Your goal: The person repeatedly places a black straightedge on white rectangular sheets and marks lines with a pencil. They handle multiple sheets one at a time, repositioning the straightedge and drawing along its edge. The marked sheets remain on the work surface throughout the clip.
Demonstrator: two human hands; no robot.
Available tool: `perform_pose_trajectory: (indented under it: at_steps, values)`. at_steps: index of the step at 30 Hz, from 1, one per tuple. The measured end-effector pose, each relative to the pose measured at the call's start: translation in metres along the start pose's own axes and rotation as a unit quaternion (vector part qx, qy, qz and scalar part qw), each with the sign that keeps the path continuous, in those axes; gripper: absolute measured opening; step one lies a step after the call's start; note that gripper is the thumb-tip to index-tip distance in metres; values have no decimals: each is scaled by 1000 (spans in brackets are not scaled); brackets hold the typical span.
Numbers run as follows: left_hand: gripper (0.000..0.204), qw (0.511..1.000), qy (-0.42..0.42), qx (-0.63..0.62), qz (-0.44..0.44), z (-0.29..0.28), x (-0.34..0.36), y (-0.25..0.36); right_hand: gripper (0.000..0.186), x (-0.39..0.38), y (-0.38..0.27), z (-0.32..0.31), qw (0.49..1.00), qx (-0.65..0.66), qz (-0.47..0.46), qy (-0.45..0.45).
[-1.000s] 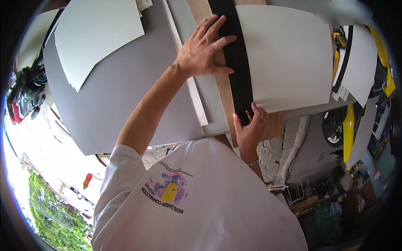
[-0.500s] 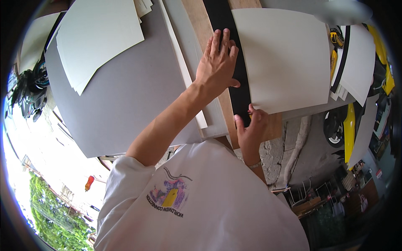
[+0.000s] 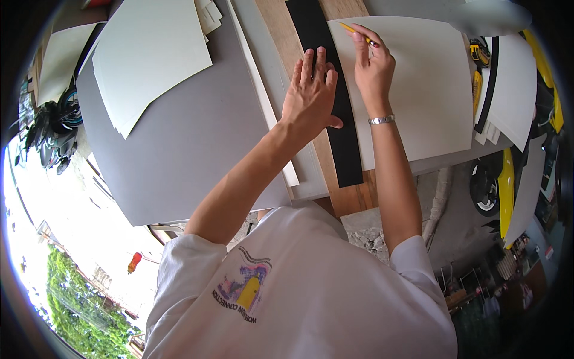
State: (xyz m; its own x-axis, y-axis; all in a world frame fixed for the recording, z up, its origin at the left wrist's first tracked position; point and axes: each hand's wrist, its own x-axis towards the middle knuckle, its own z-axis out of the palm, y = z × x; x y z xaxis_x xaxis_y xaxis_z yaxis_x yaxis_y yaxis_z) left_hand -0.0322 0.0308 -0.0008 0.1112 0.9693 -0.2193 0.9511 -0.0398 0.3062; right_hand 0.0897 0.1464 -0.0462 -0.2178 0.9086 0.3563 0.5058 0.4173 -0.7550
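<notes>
A long black strip (image 3: pixel 348 157) lies over a wooden board (image 3: pixel 353 200), along the left edge of a large off-white sheet (image 3: pixel 427 90). My left hand (image 3: pixel 311 93) rests flat on the strip with its fingers stretched out and thumb apart. Between the thumb and fingers of my right hand (image 3: pixel 375 69) is a yellow pencil (image 3: pixel 348 27), its tip pointing left near the strip's far part. That hand is over the off-white sheet, beyond my left hand's fingertips to the right.
Several pale sheets (image 3: pixel 149 60) lie on a large grey board (image 3: pixel 179 143) at left. A tape measure (image 3: pixel 479 52) and a yellow cutter (image 3: pixel 476 90) sit right of the off-white sheet. Beyond them is another white sheet (image 3: pixel 513 84). A motorcycle (image 3: pixel 57 122) stands far left.
My right hand has moved from the strip's near end up toward its far part, with the pencil now plainly visible. My left hand stays flat on the strip.
</notes>
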Motion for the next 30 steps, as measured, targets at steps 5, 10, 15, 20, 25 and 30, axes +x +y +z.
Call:
perform_pose_trajectory:
  at_steps: [5, 10, 15, 20, 25, 30]
  values:
    - [121, 1000, 11, 3, 0, 3, -2, -1, 25, 4, 4, 14, 999, 2, -35, -23]
    - [121, 1000, 10, 0, 3, 2, -1, 0, 22, -5, -2, -6, 996, -7, -39, -81]
    - [120, 1000, 1, -2, -7, 2, -1, 0, 22, -98, -17, -86, 987, -45, -46, -148]
    - [124, 1000, -3, 8, -13, 4, -1, -1, 23, -239, -60, -196, 972, -109, 26, -206]
    - [124, 1000, 7, -6, -16, 0, -2, 0, 30, -263, -91, -188, 950, -163, 185, -195]
    - [78, 984, 126, -124, -20, 10, -44, -8, 44, -235, -100, -115, 941, -227, 221, -120]
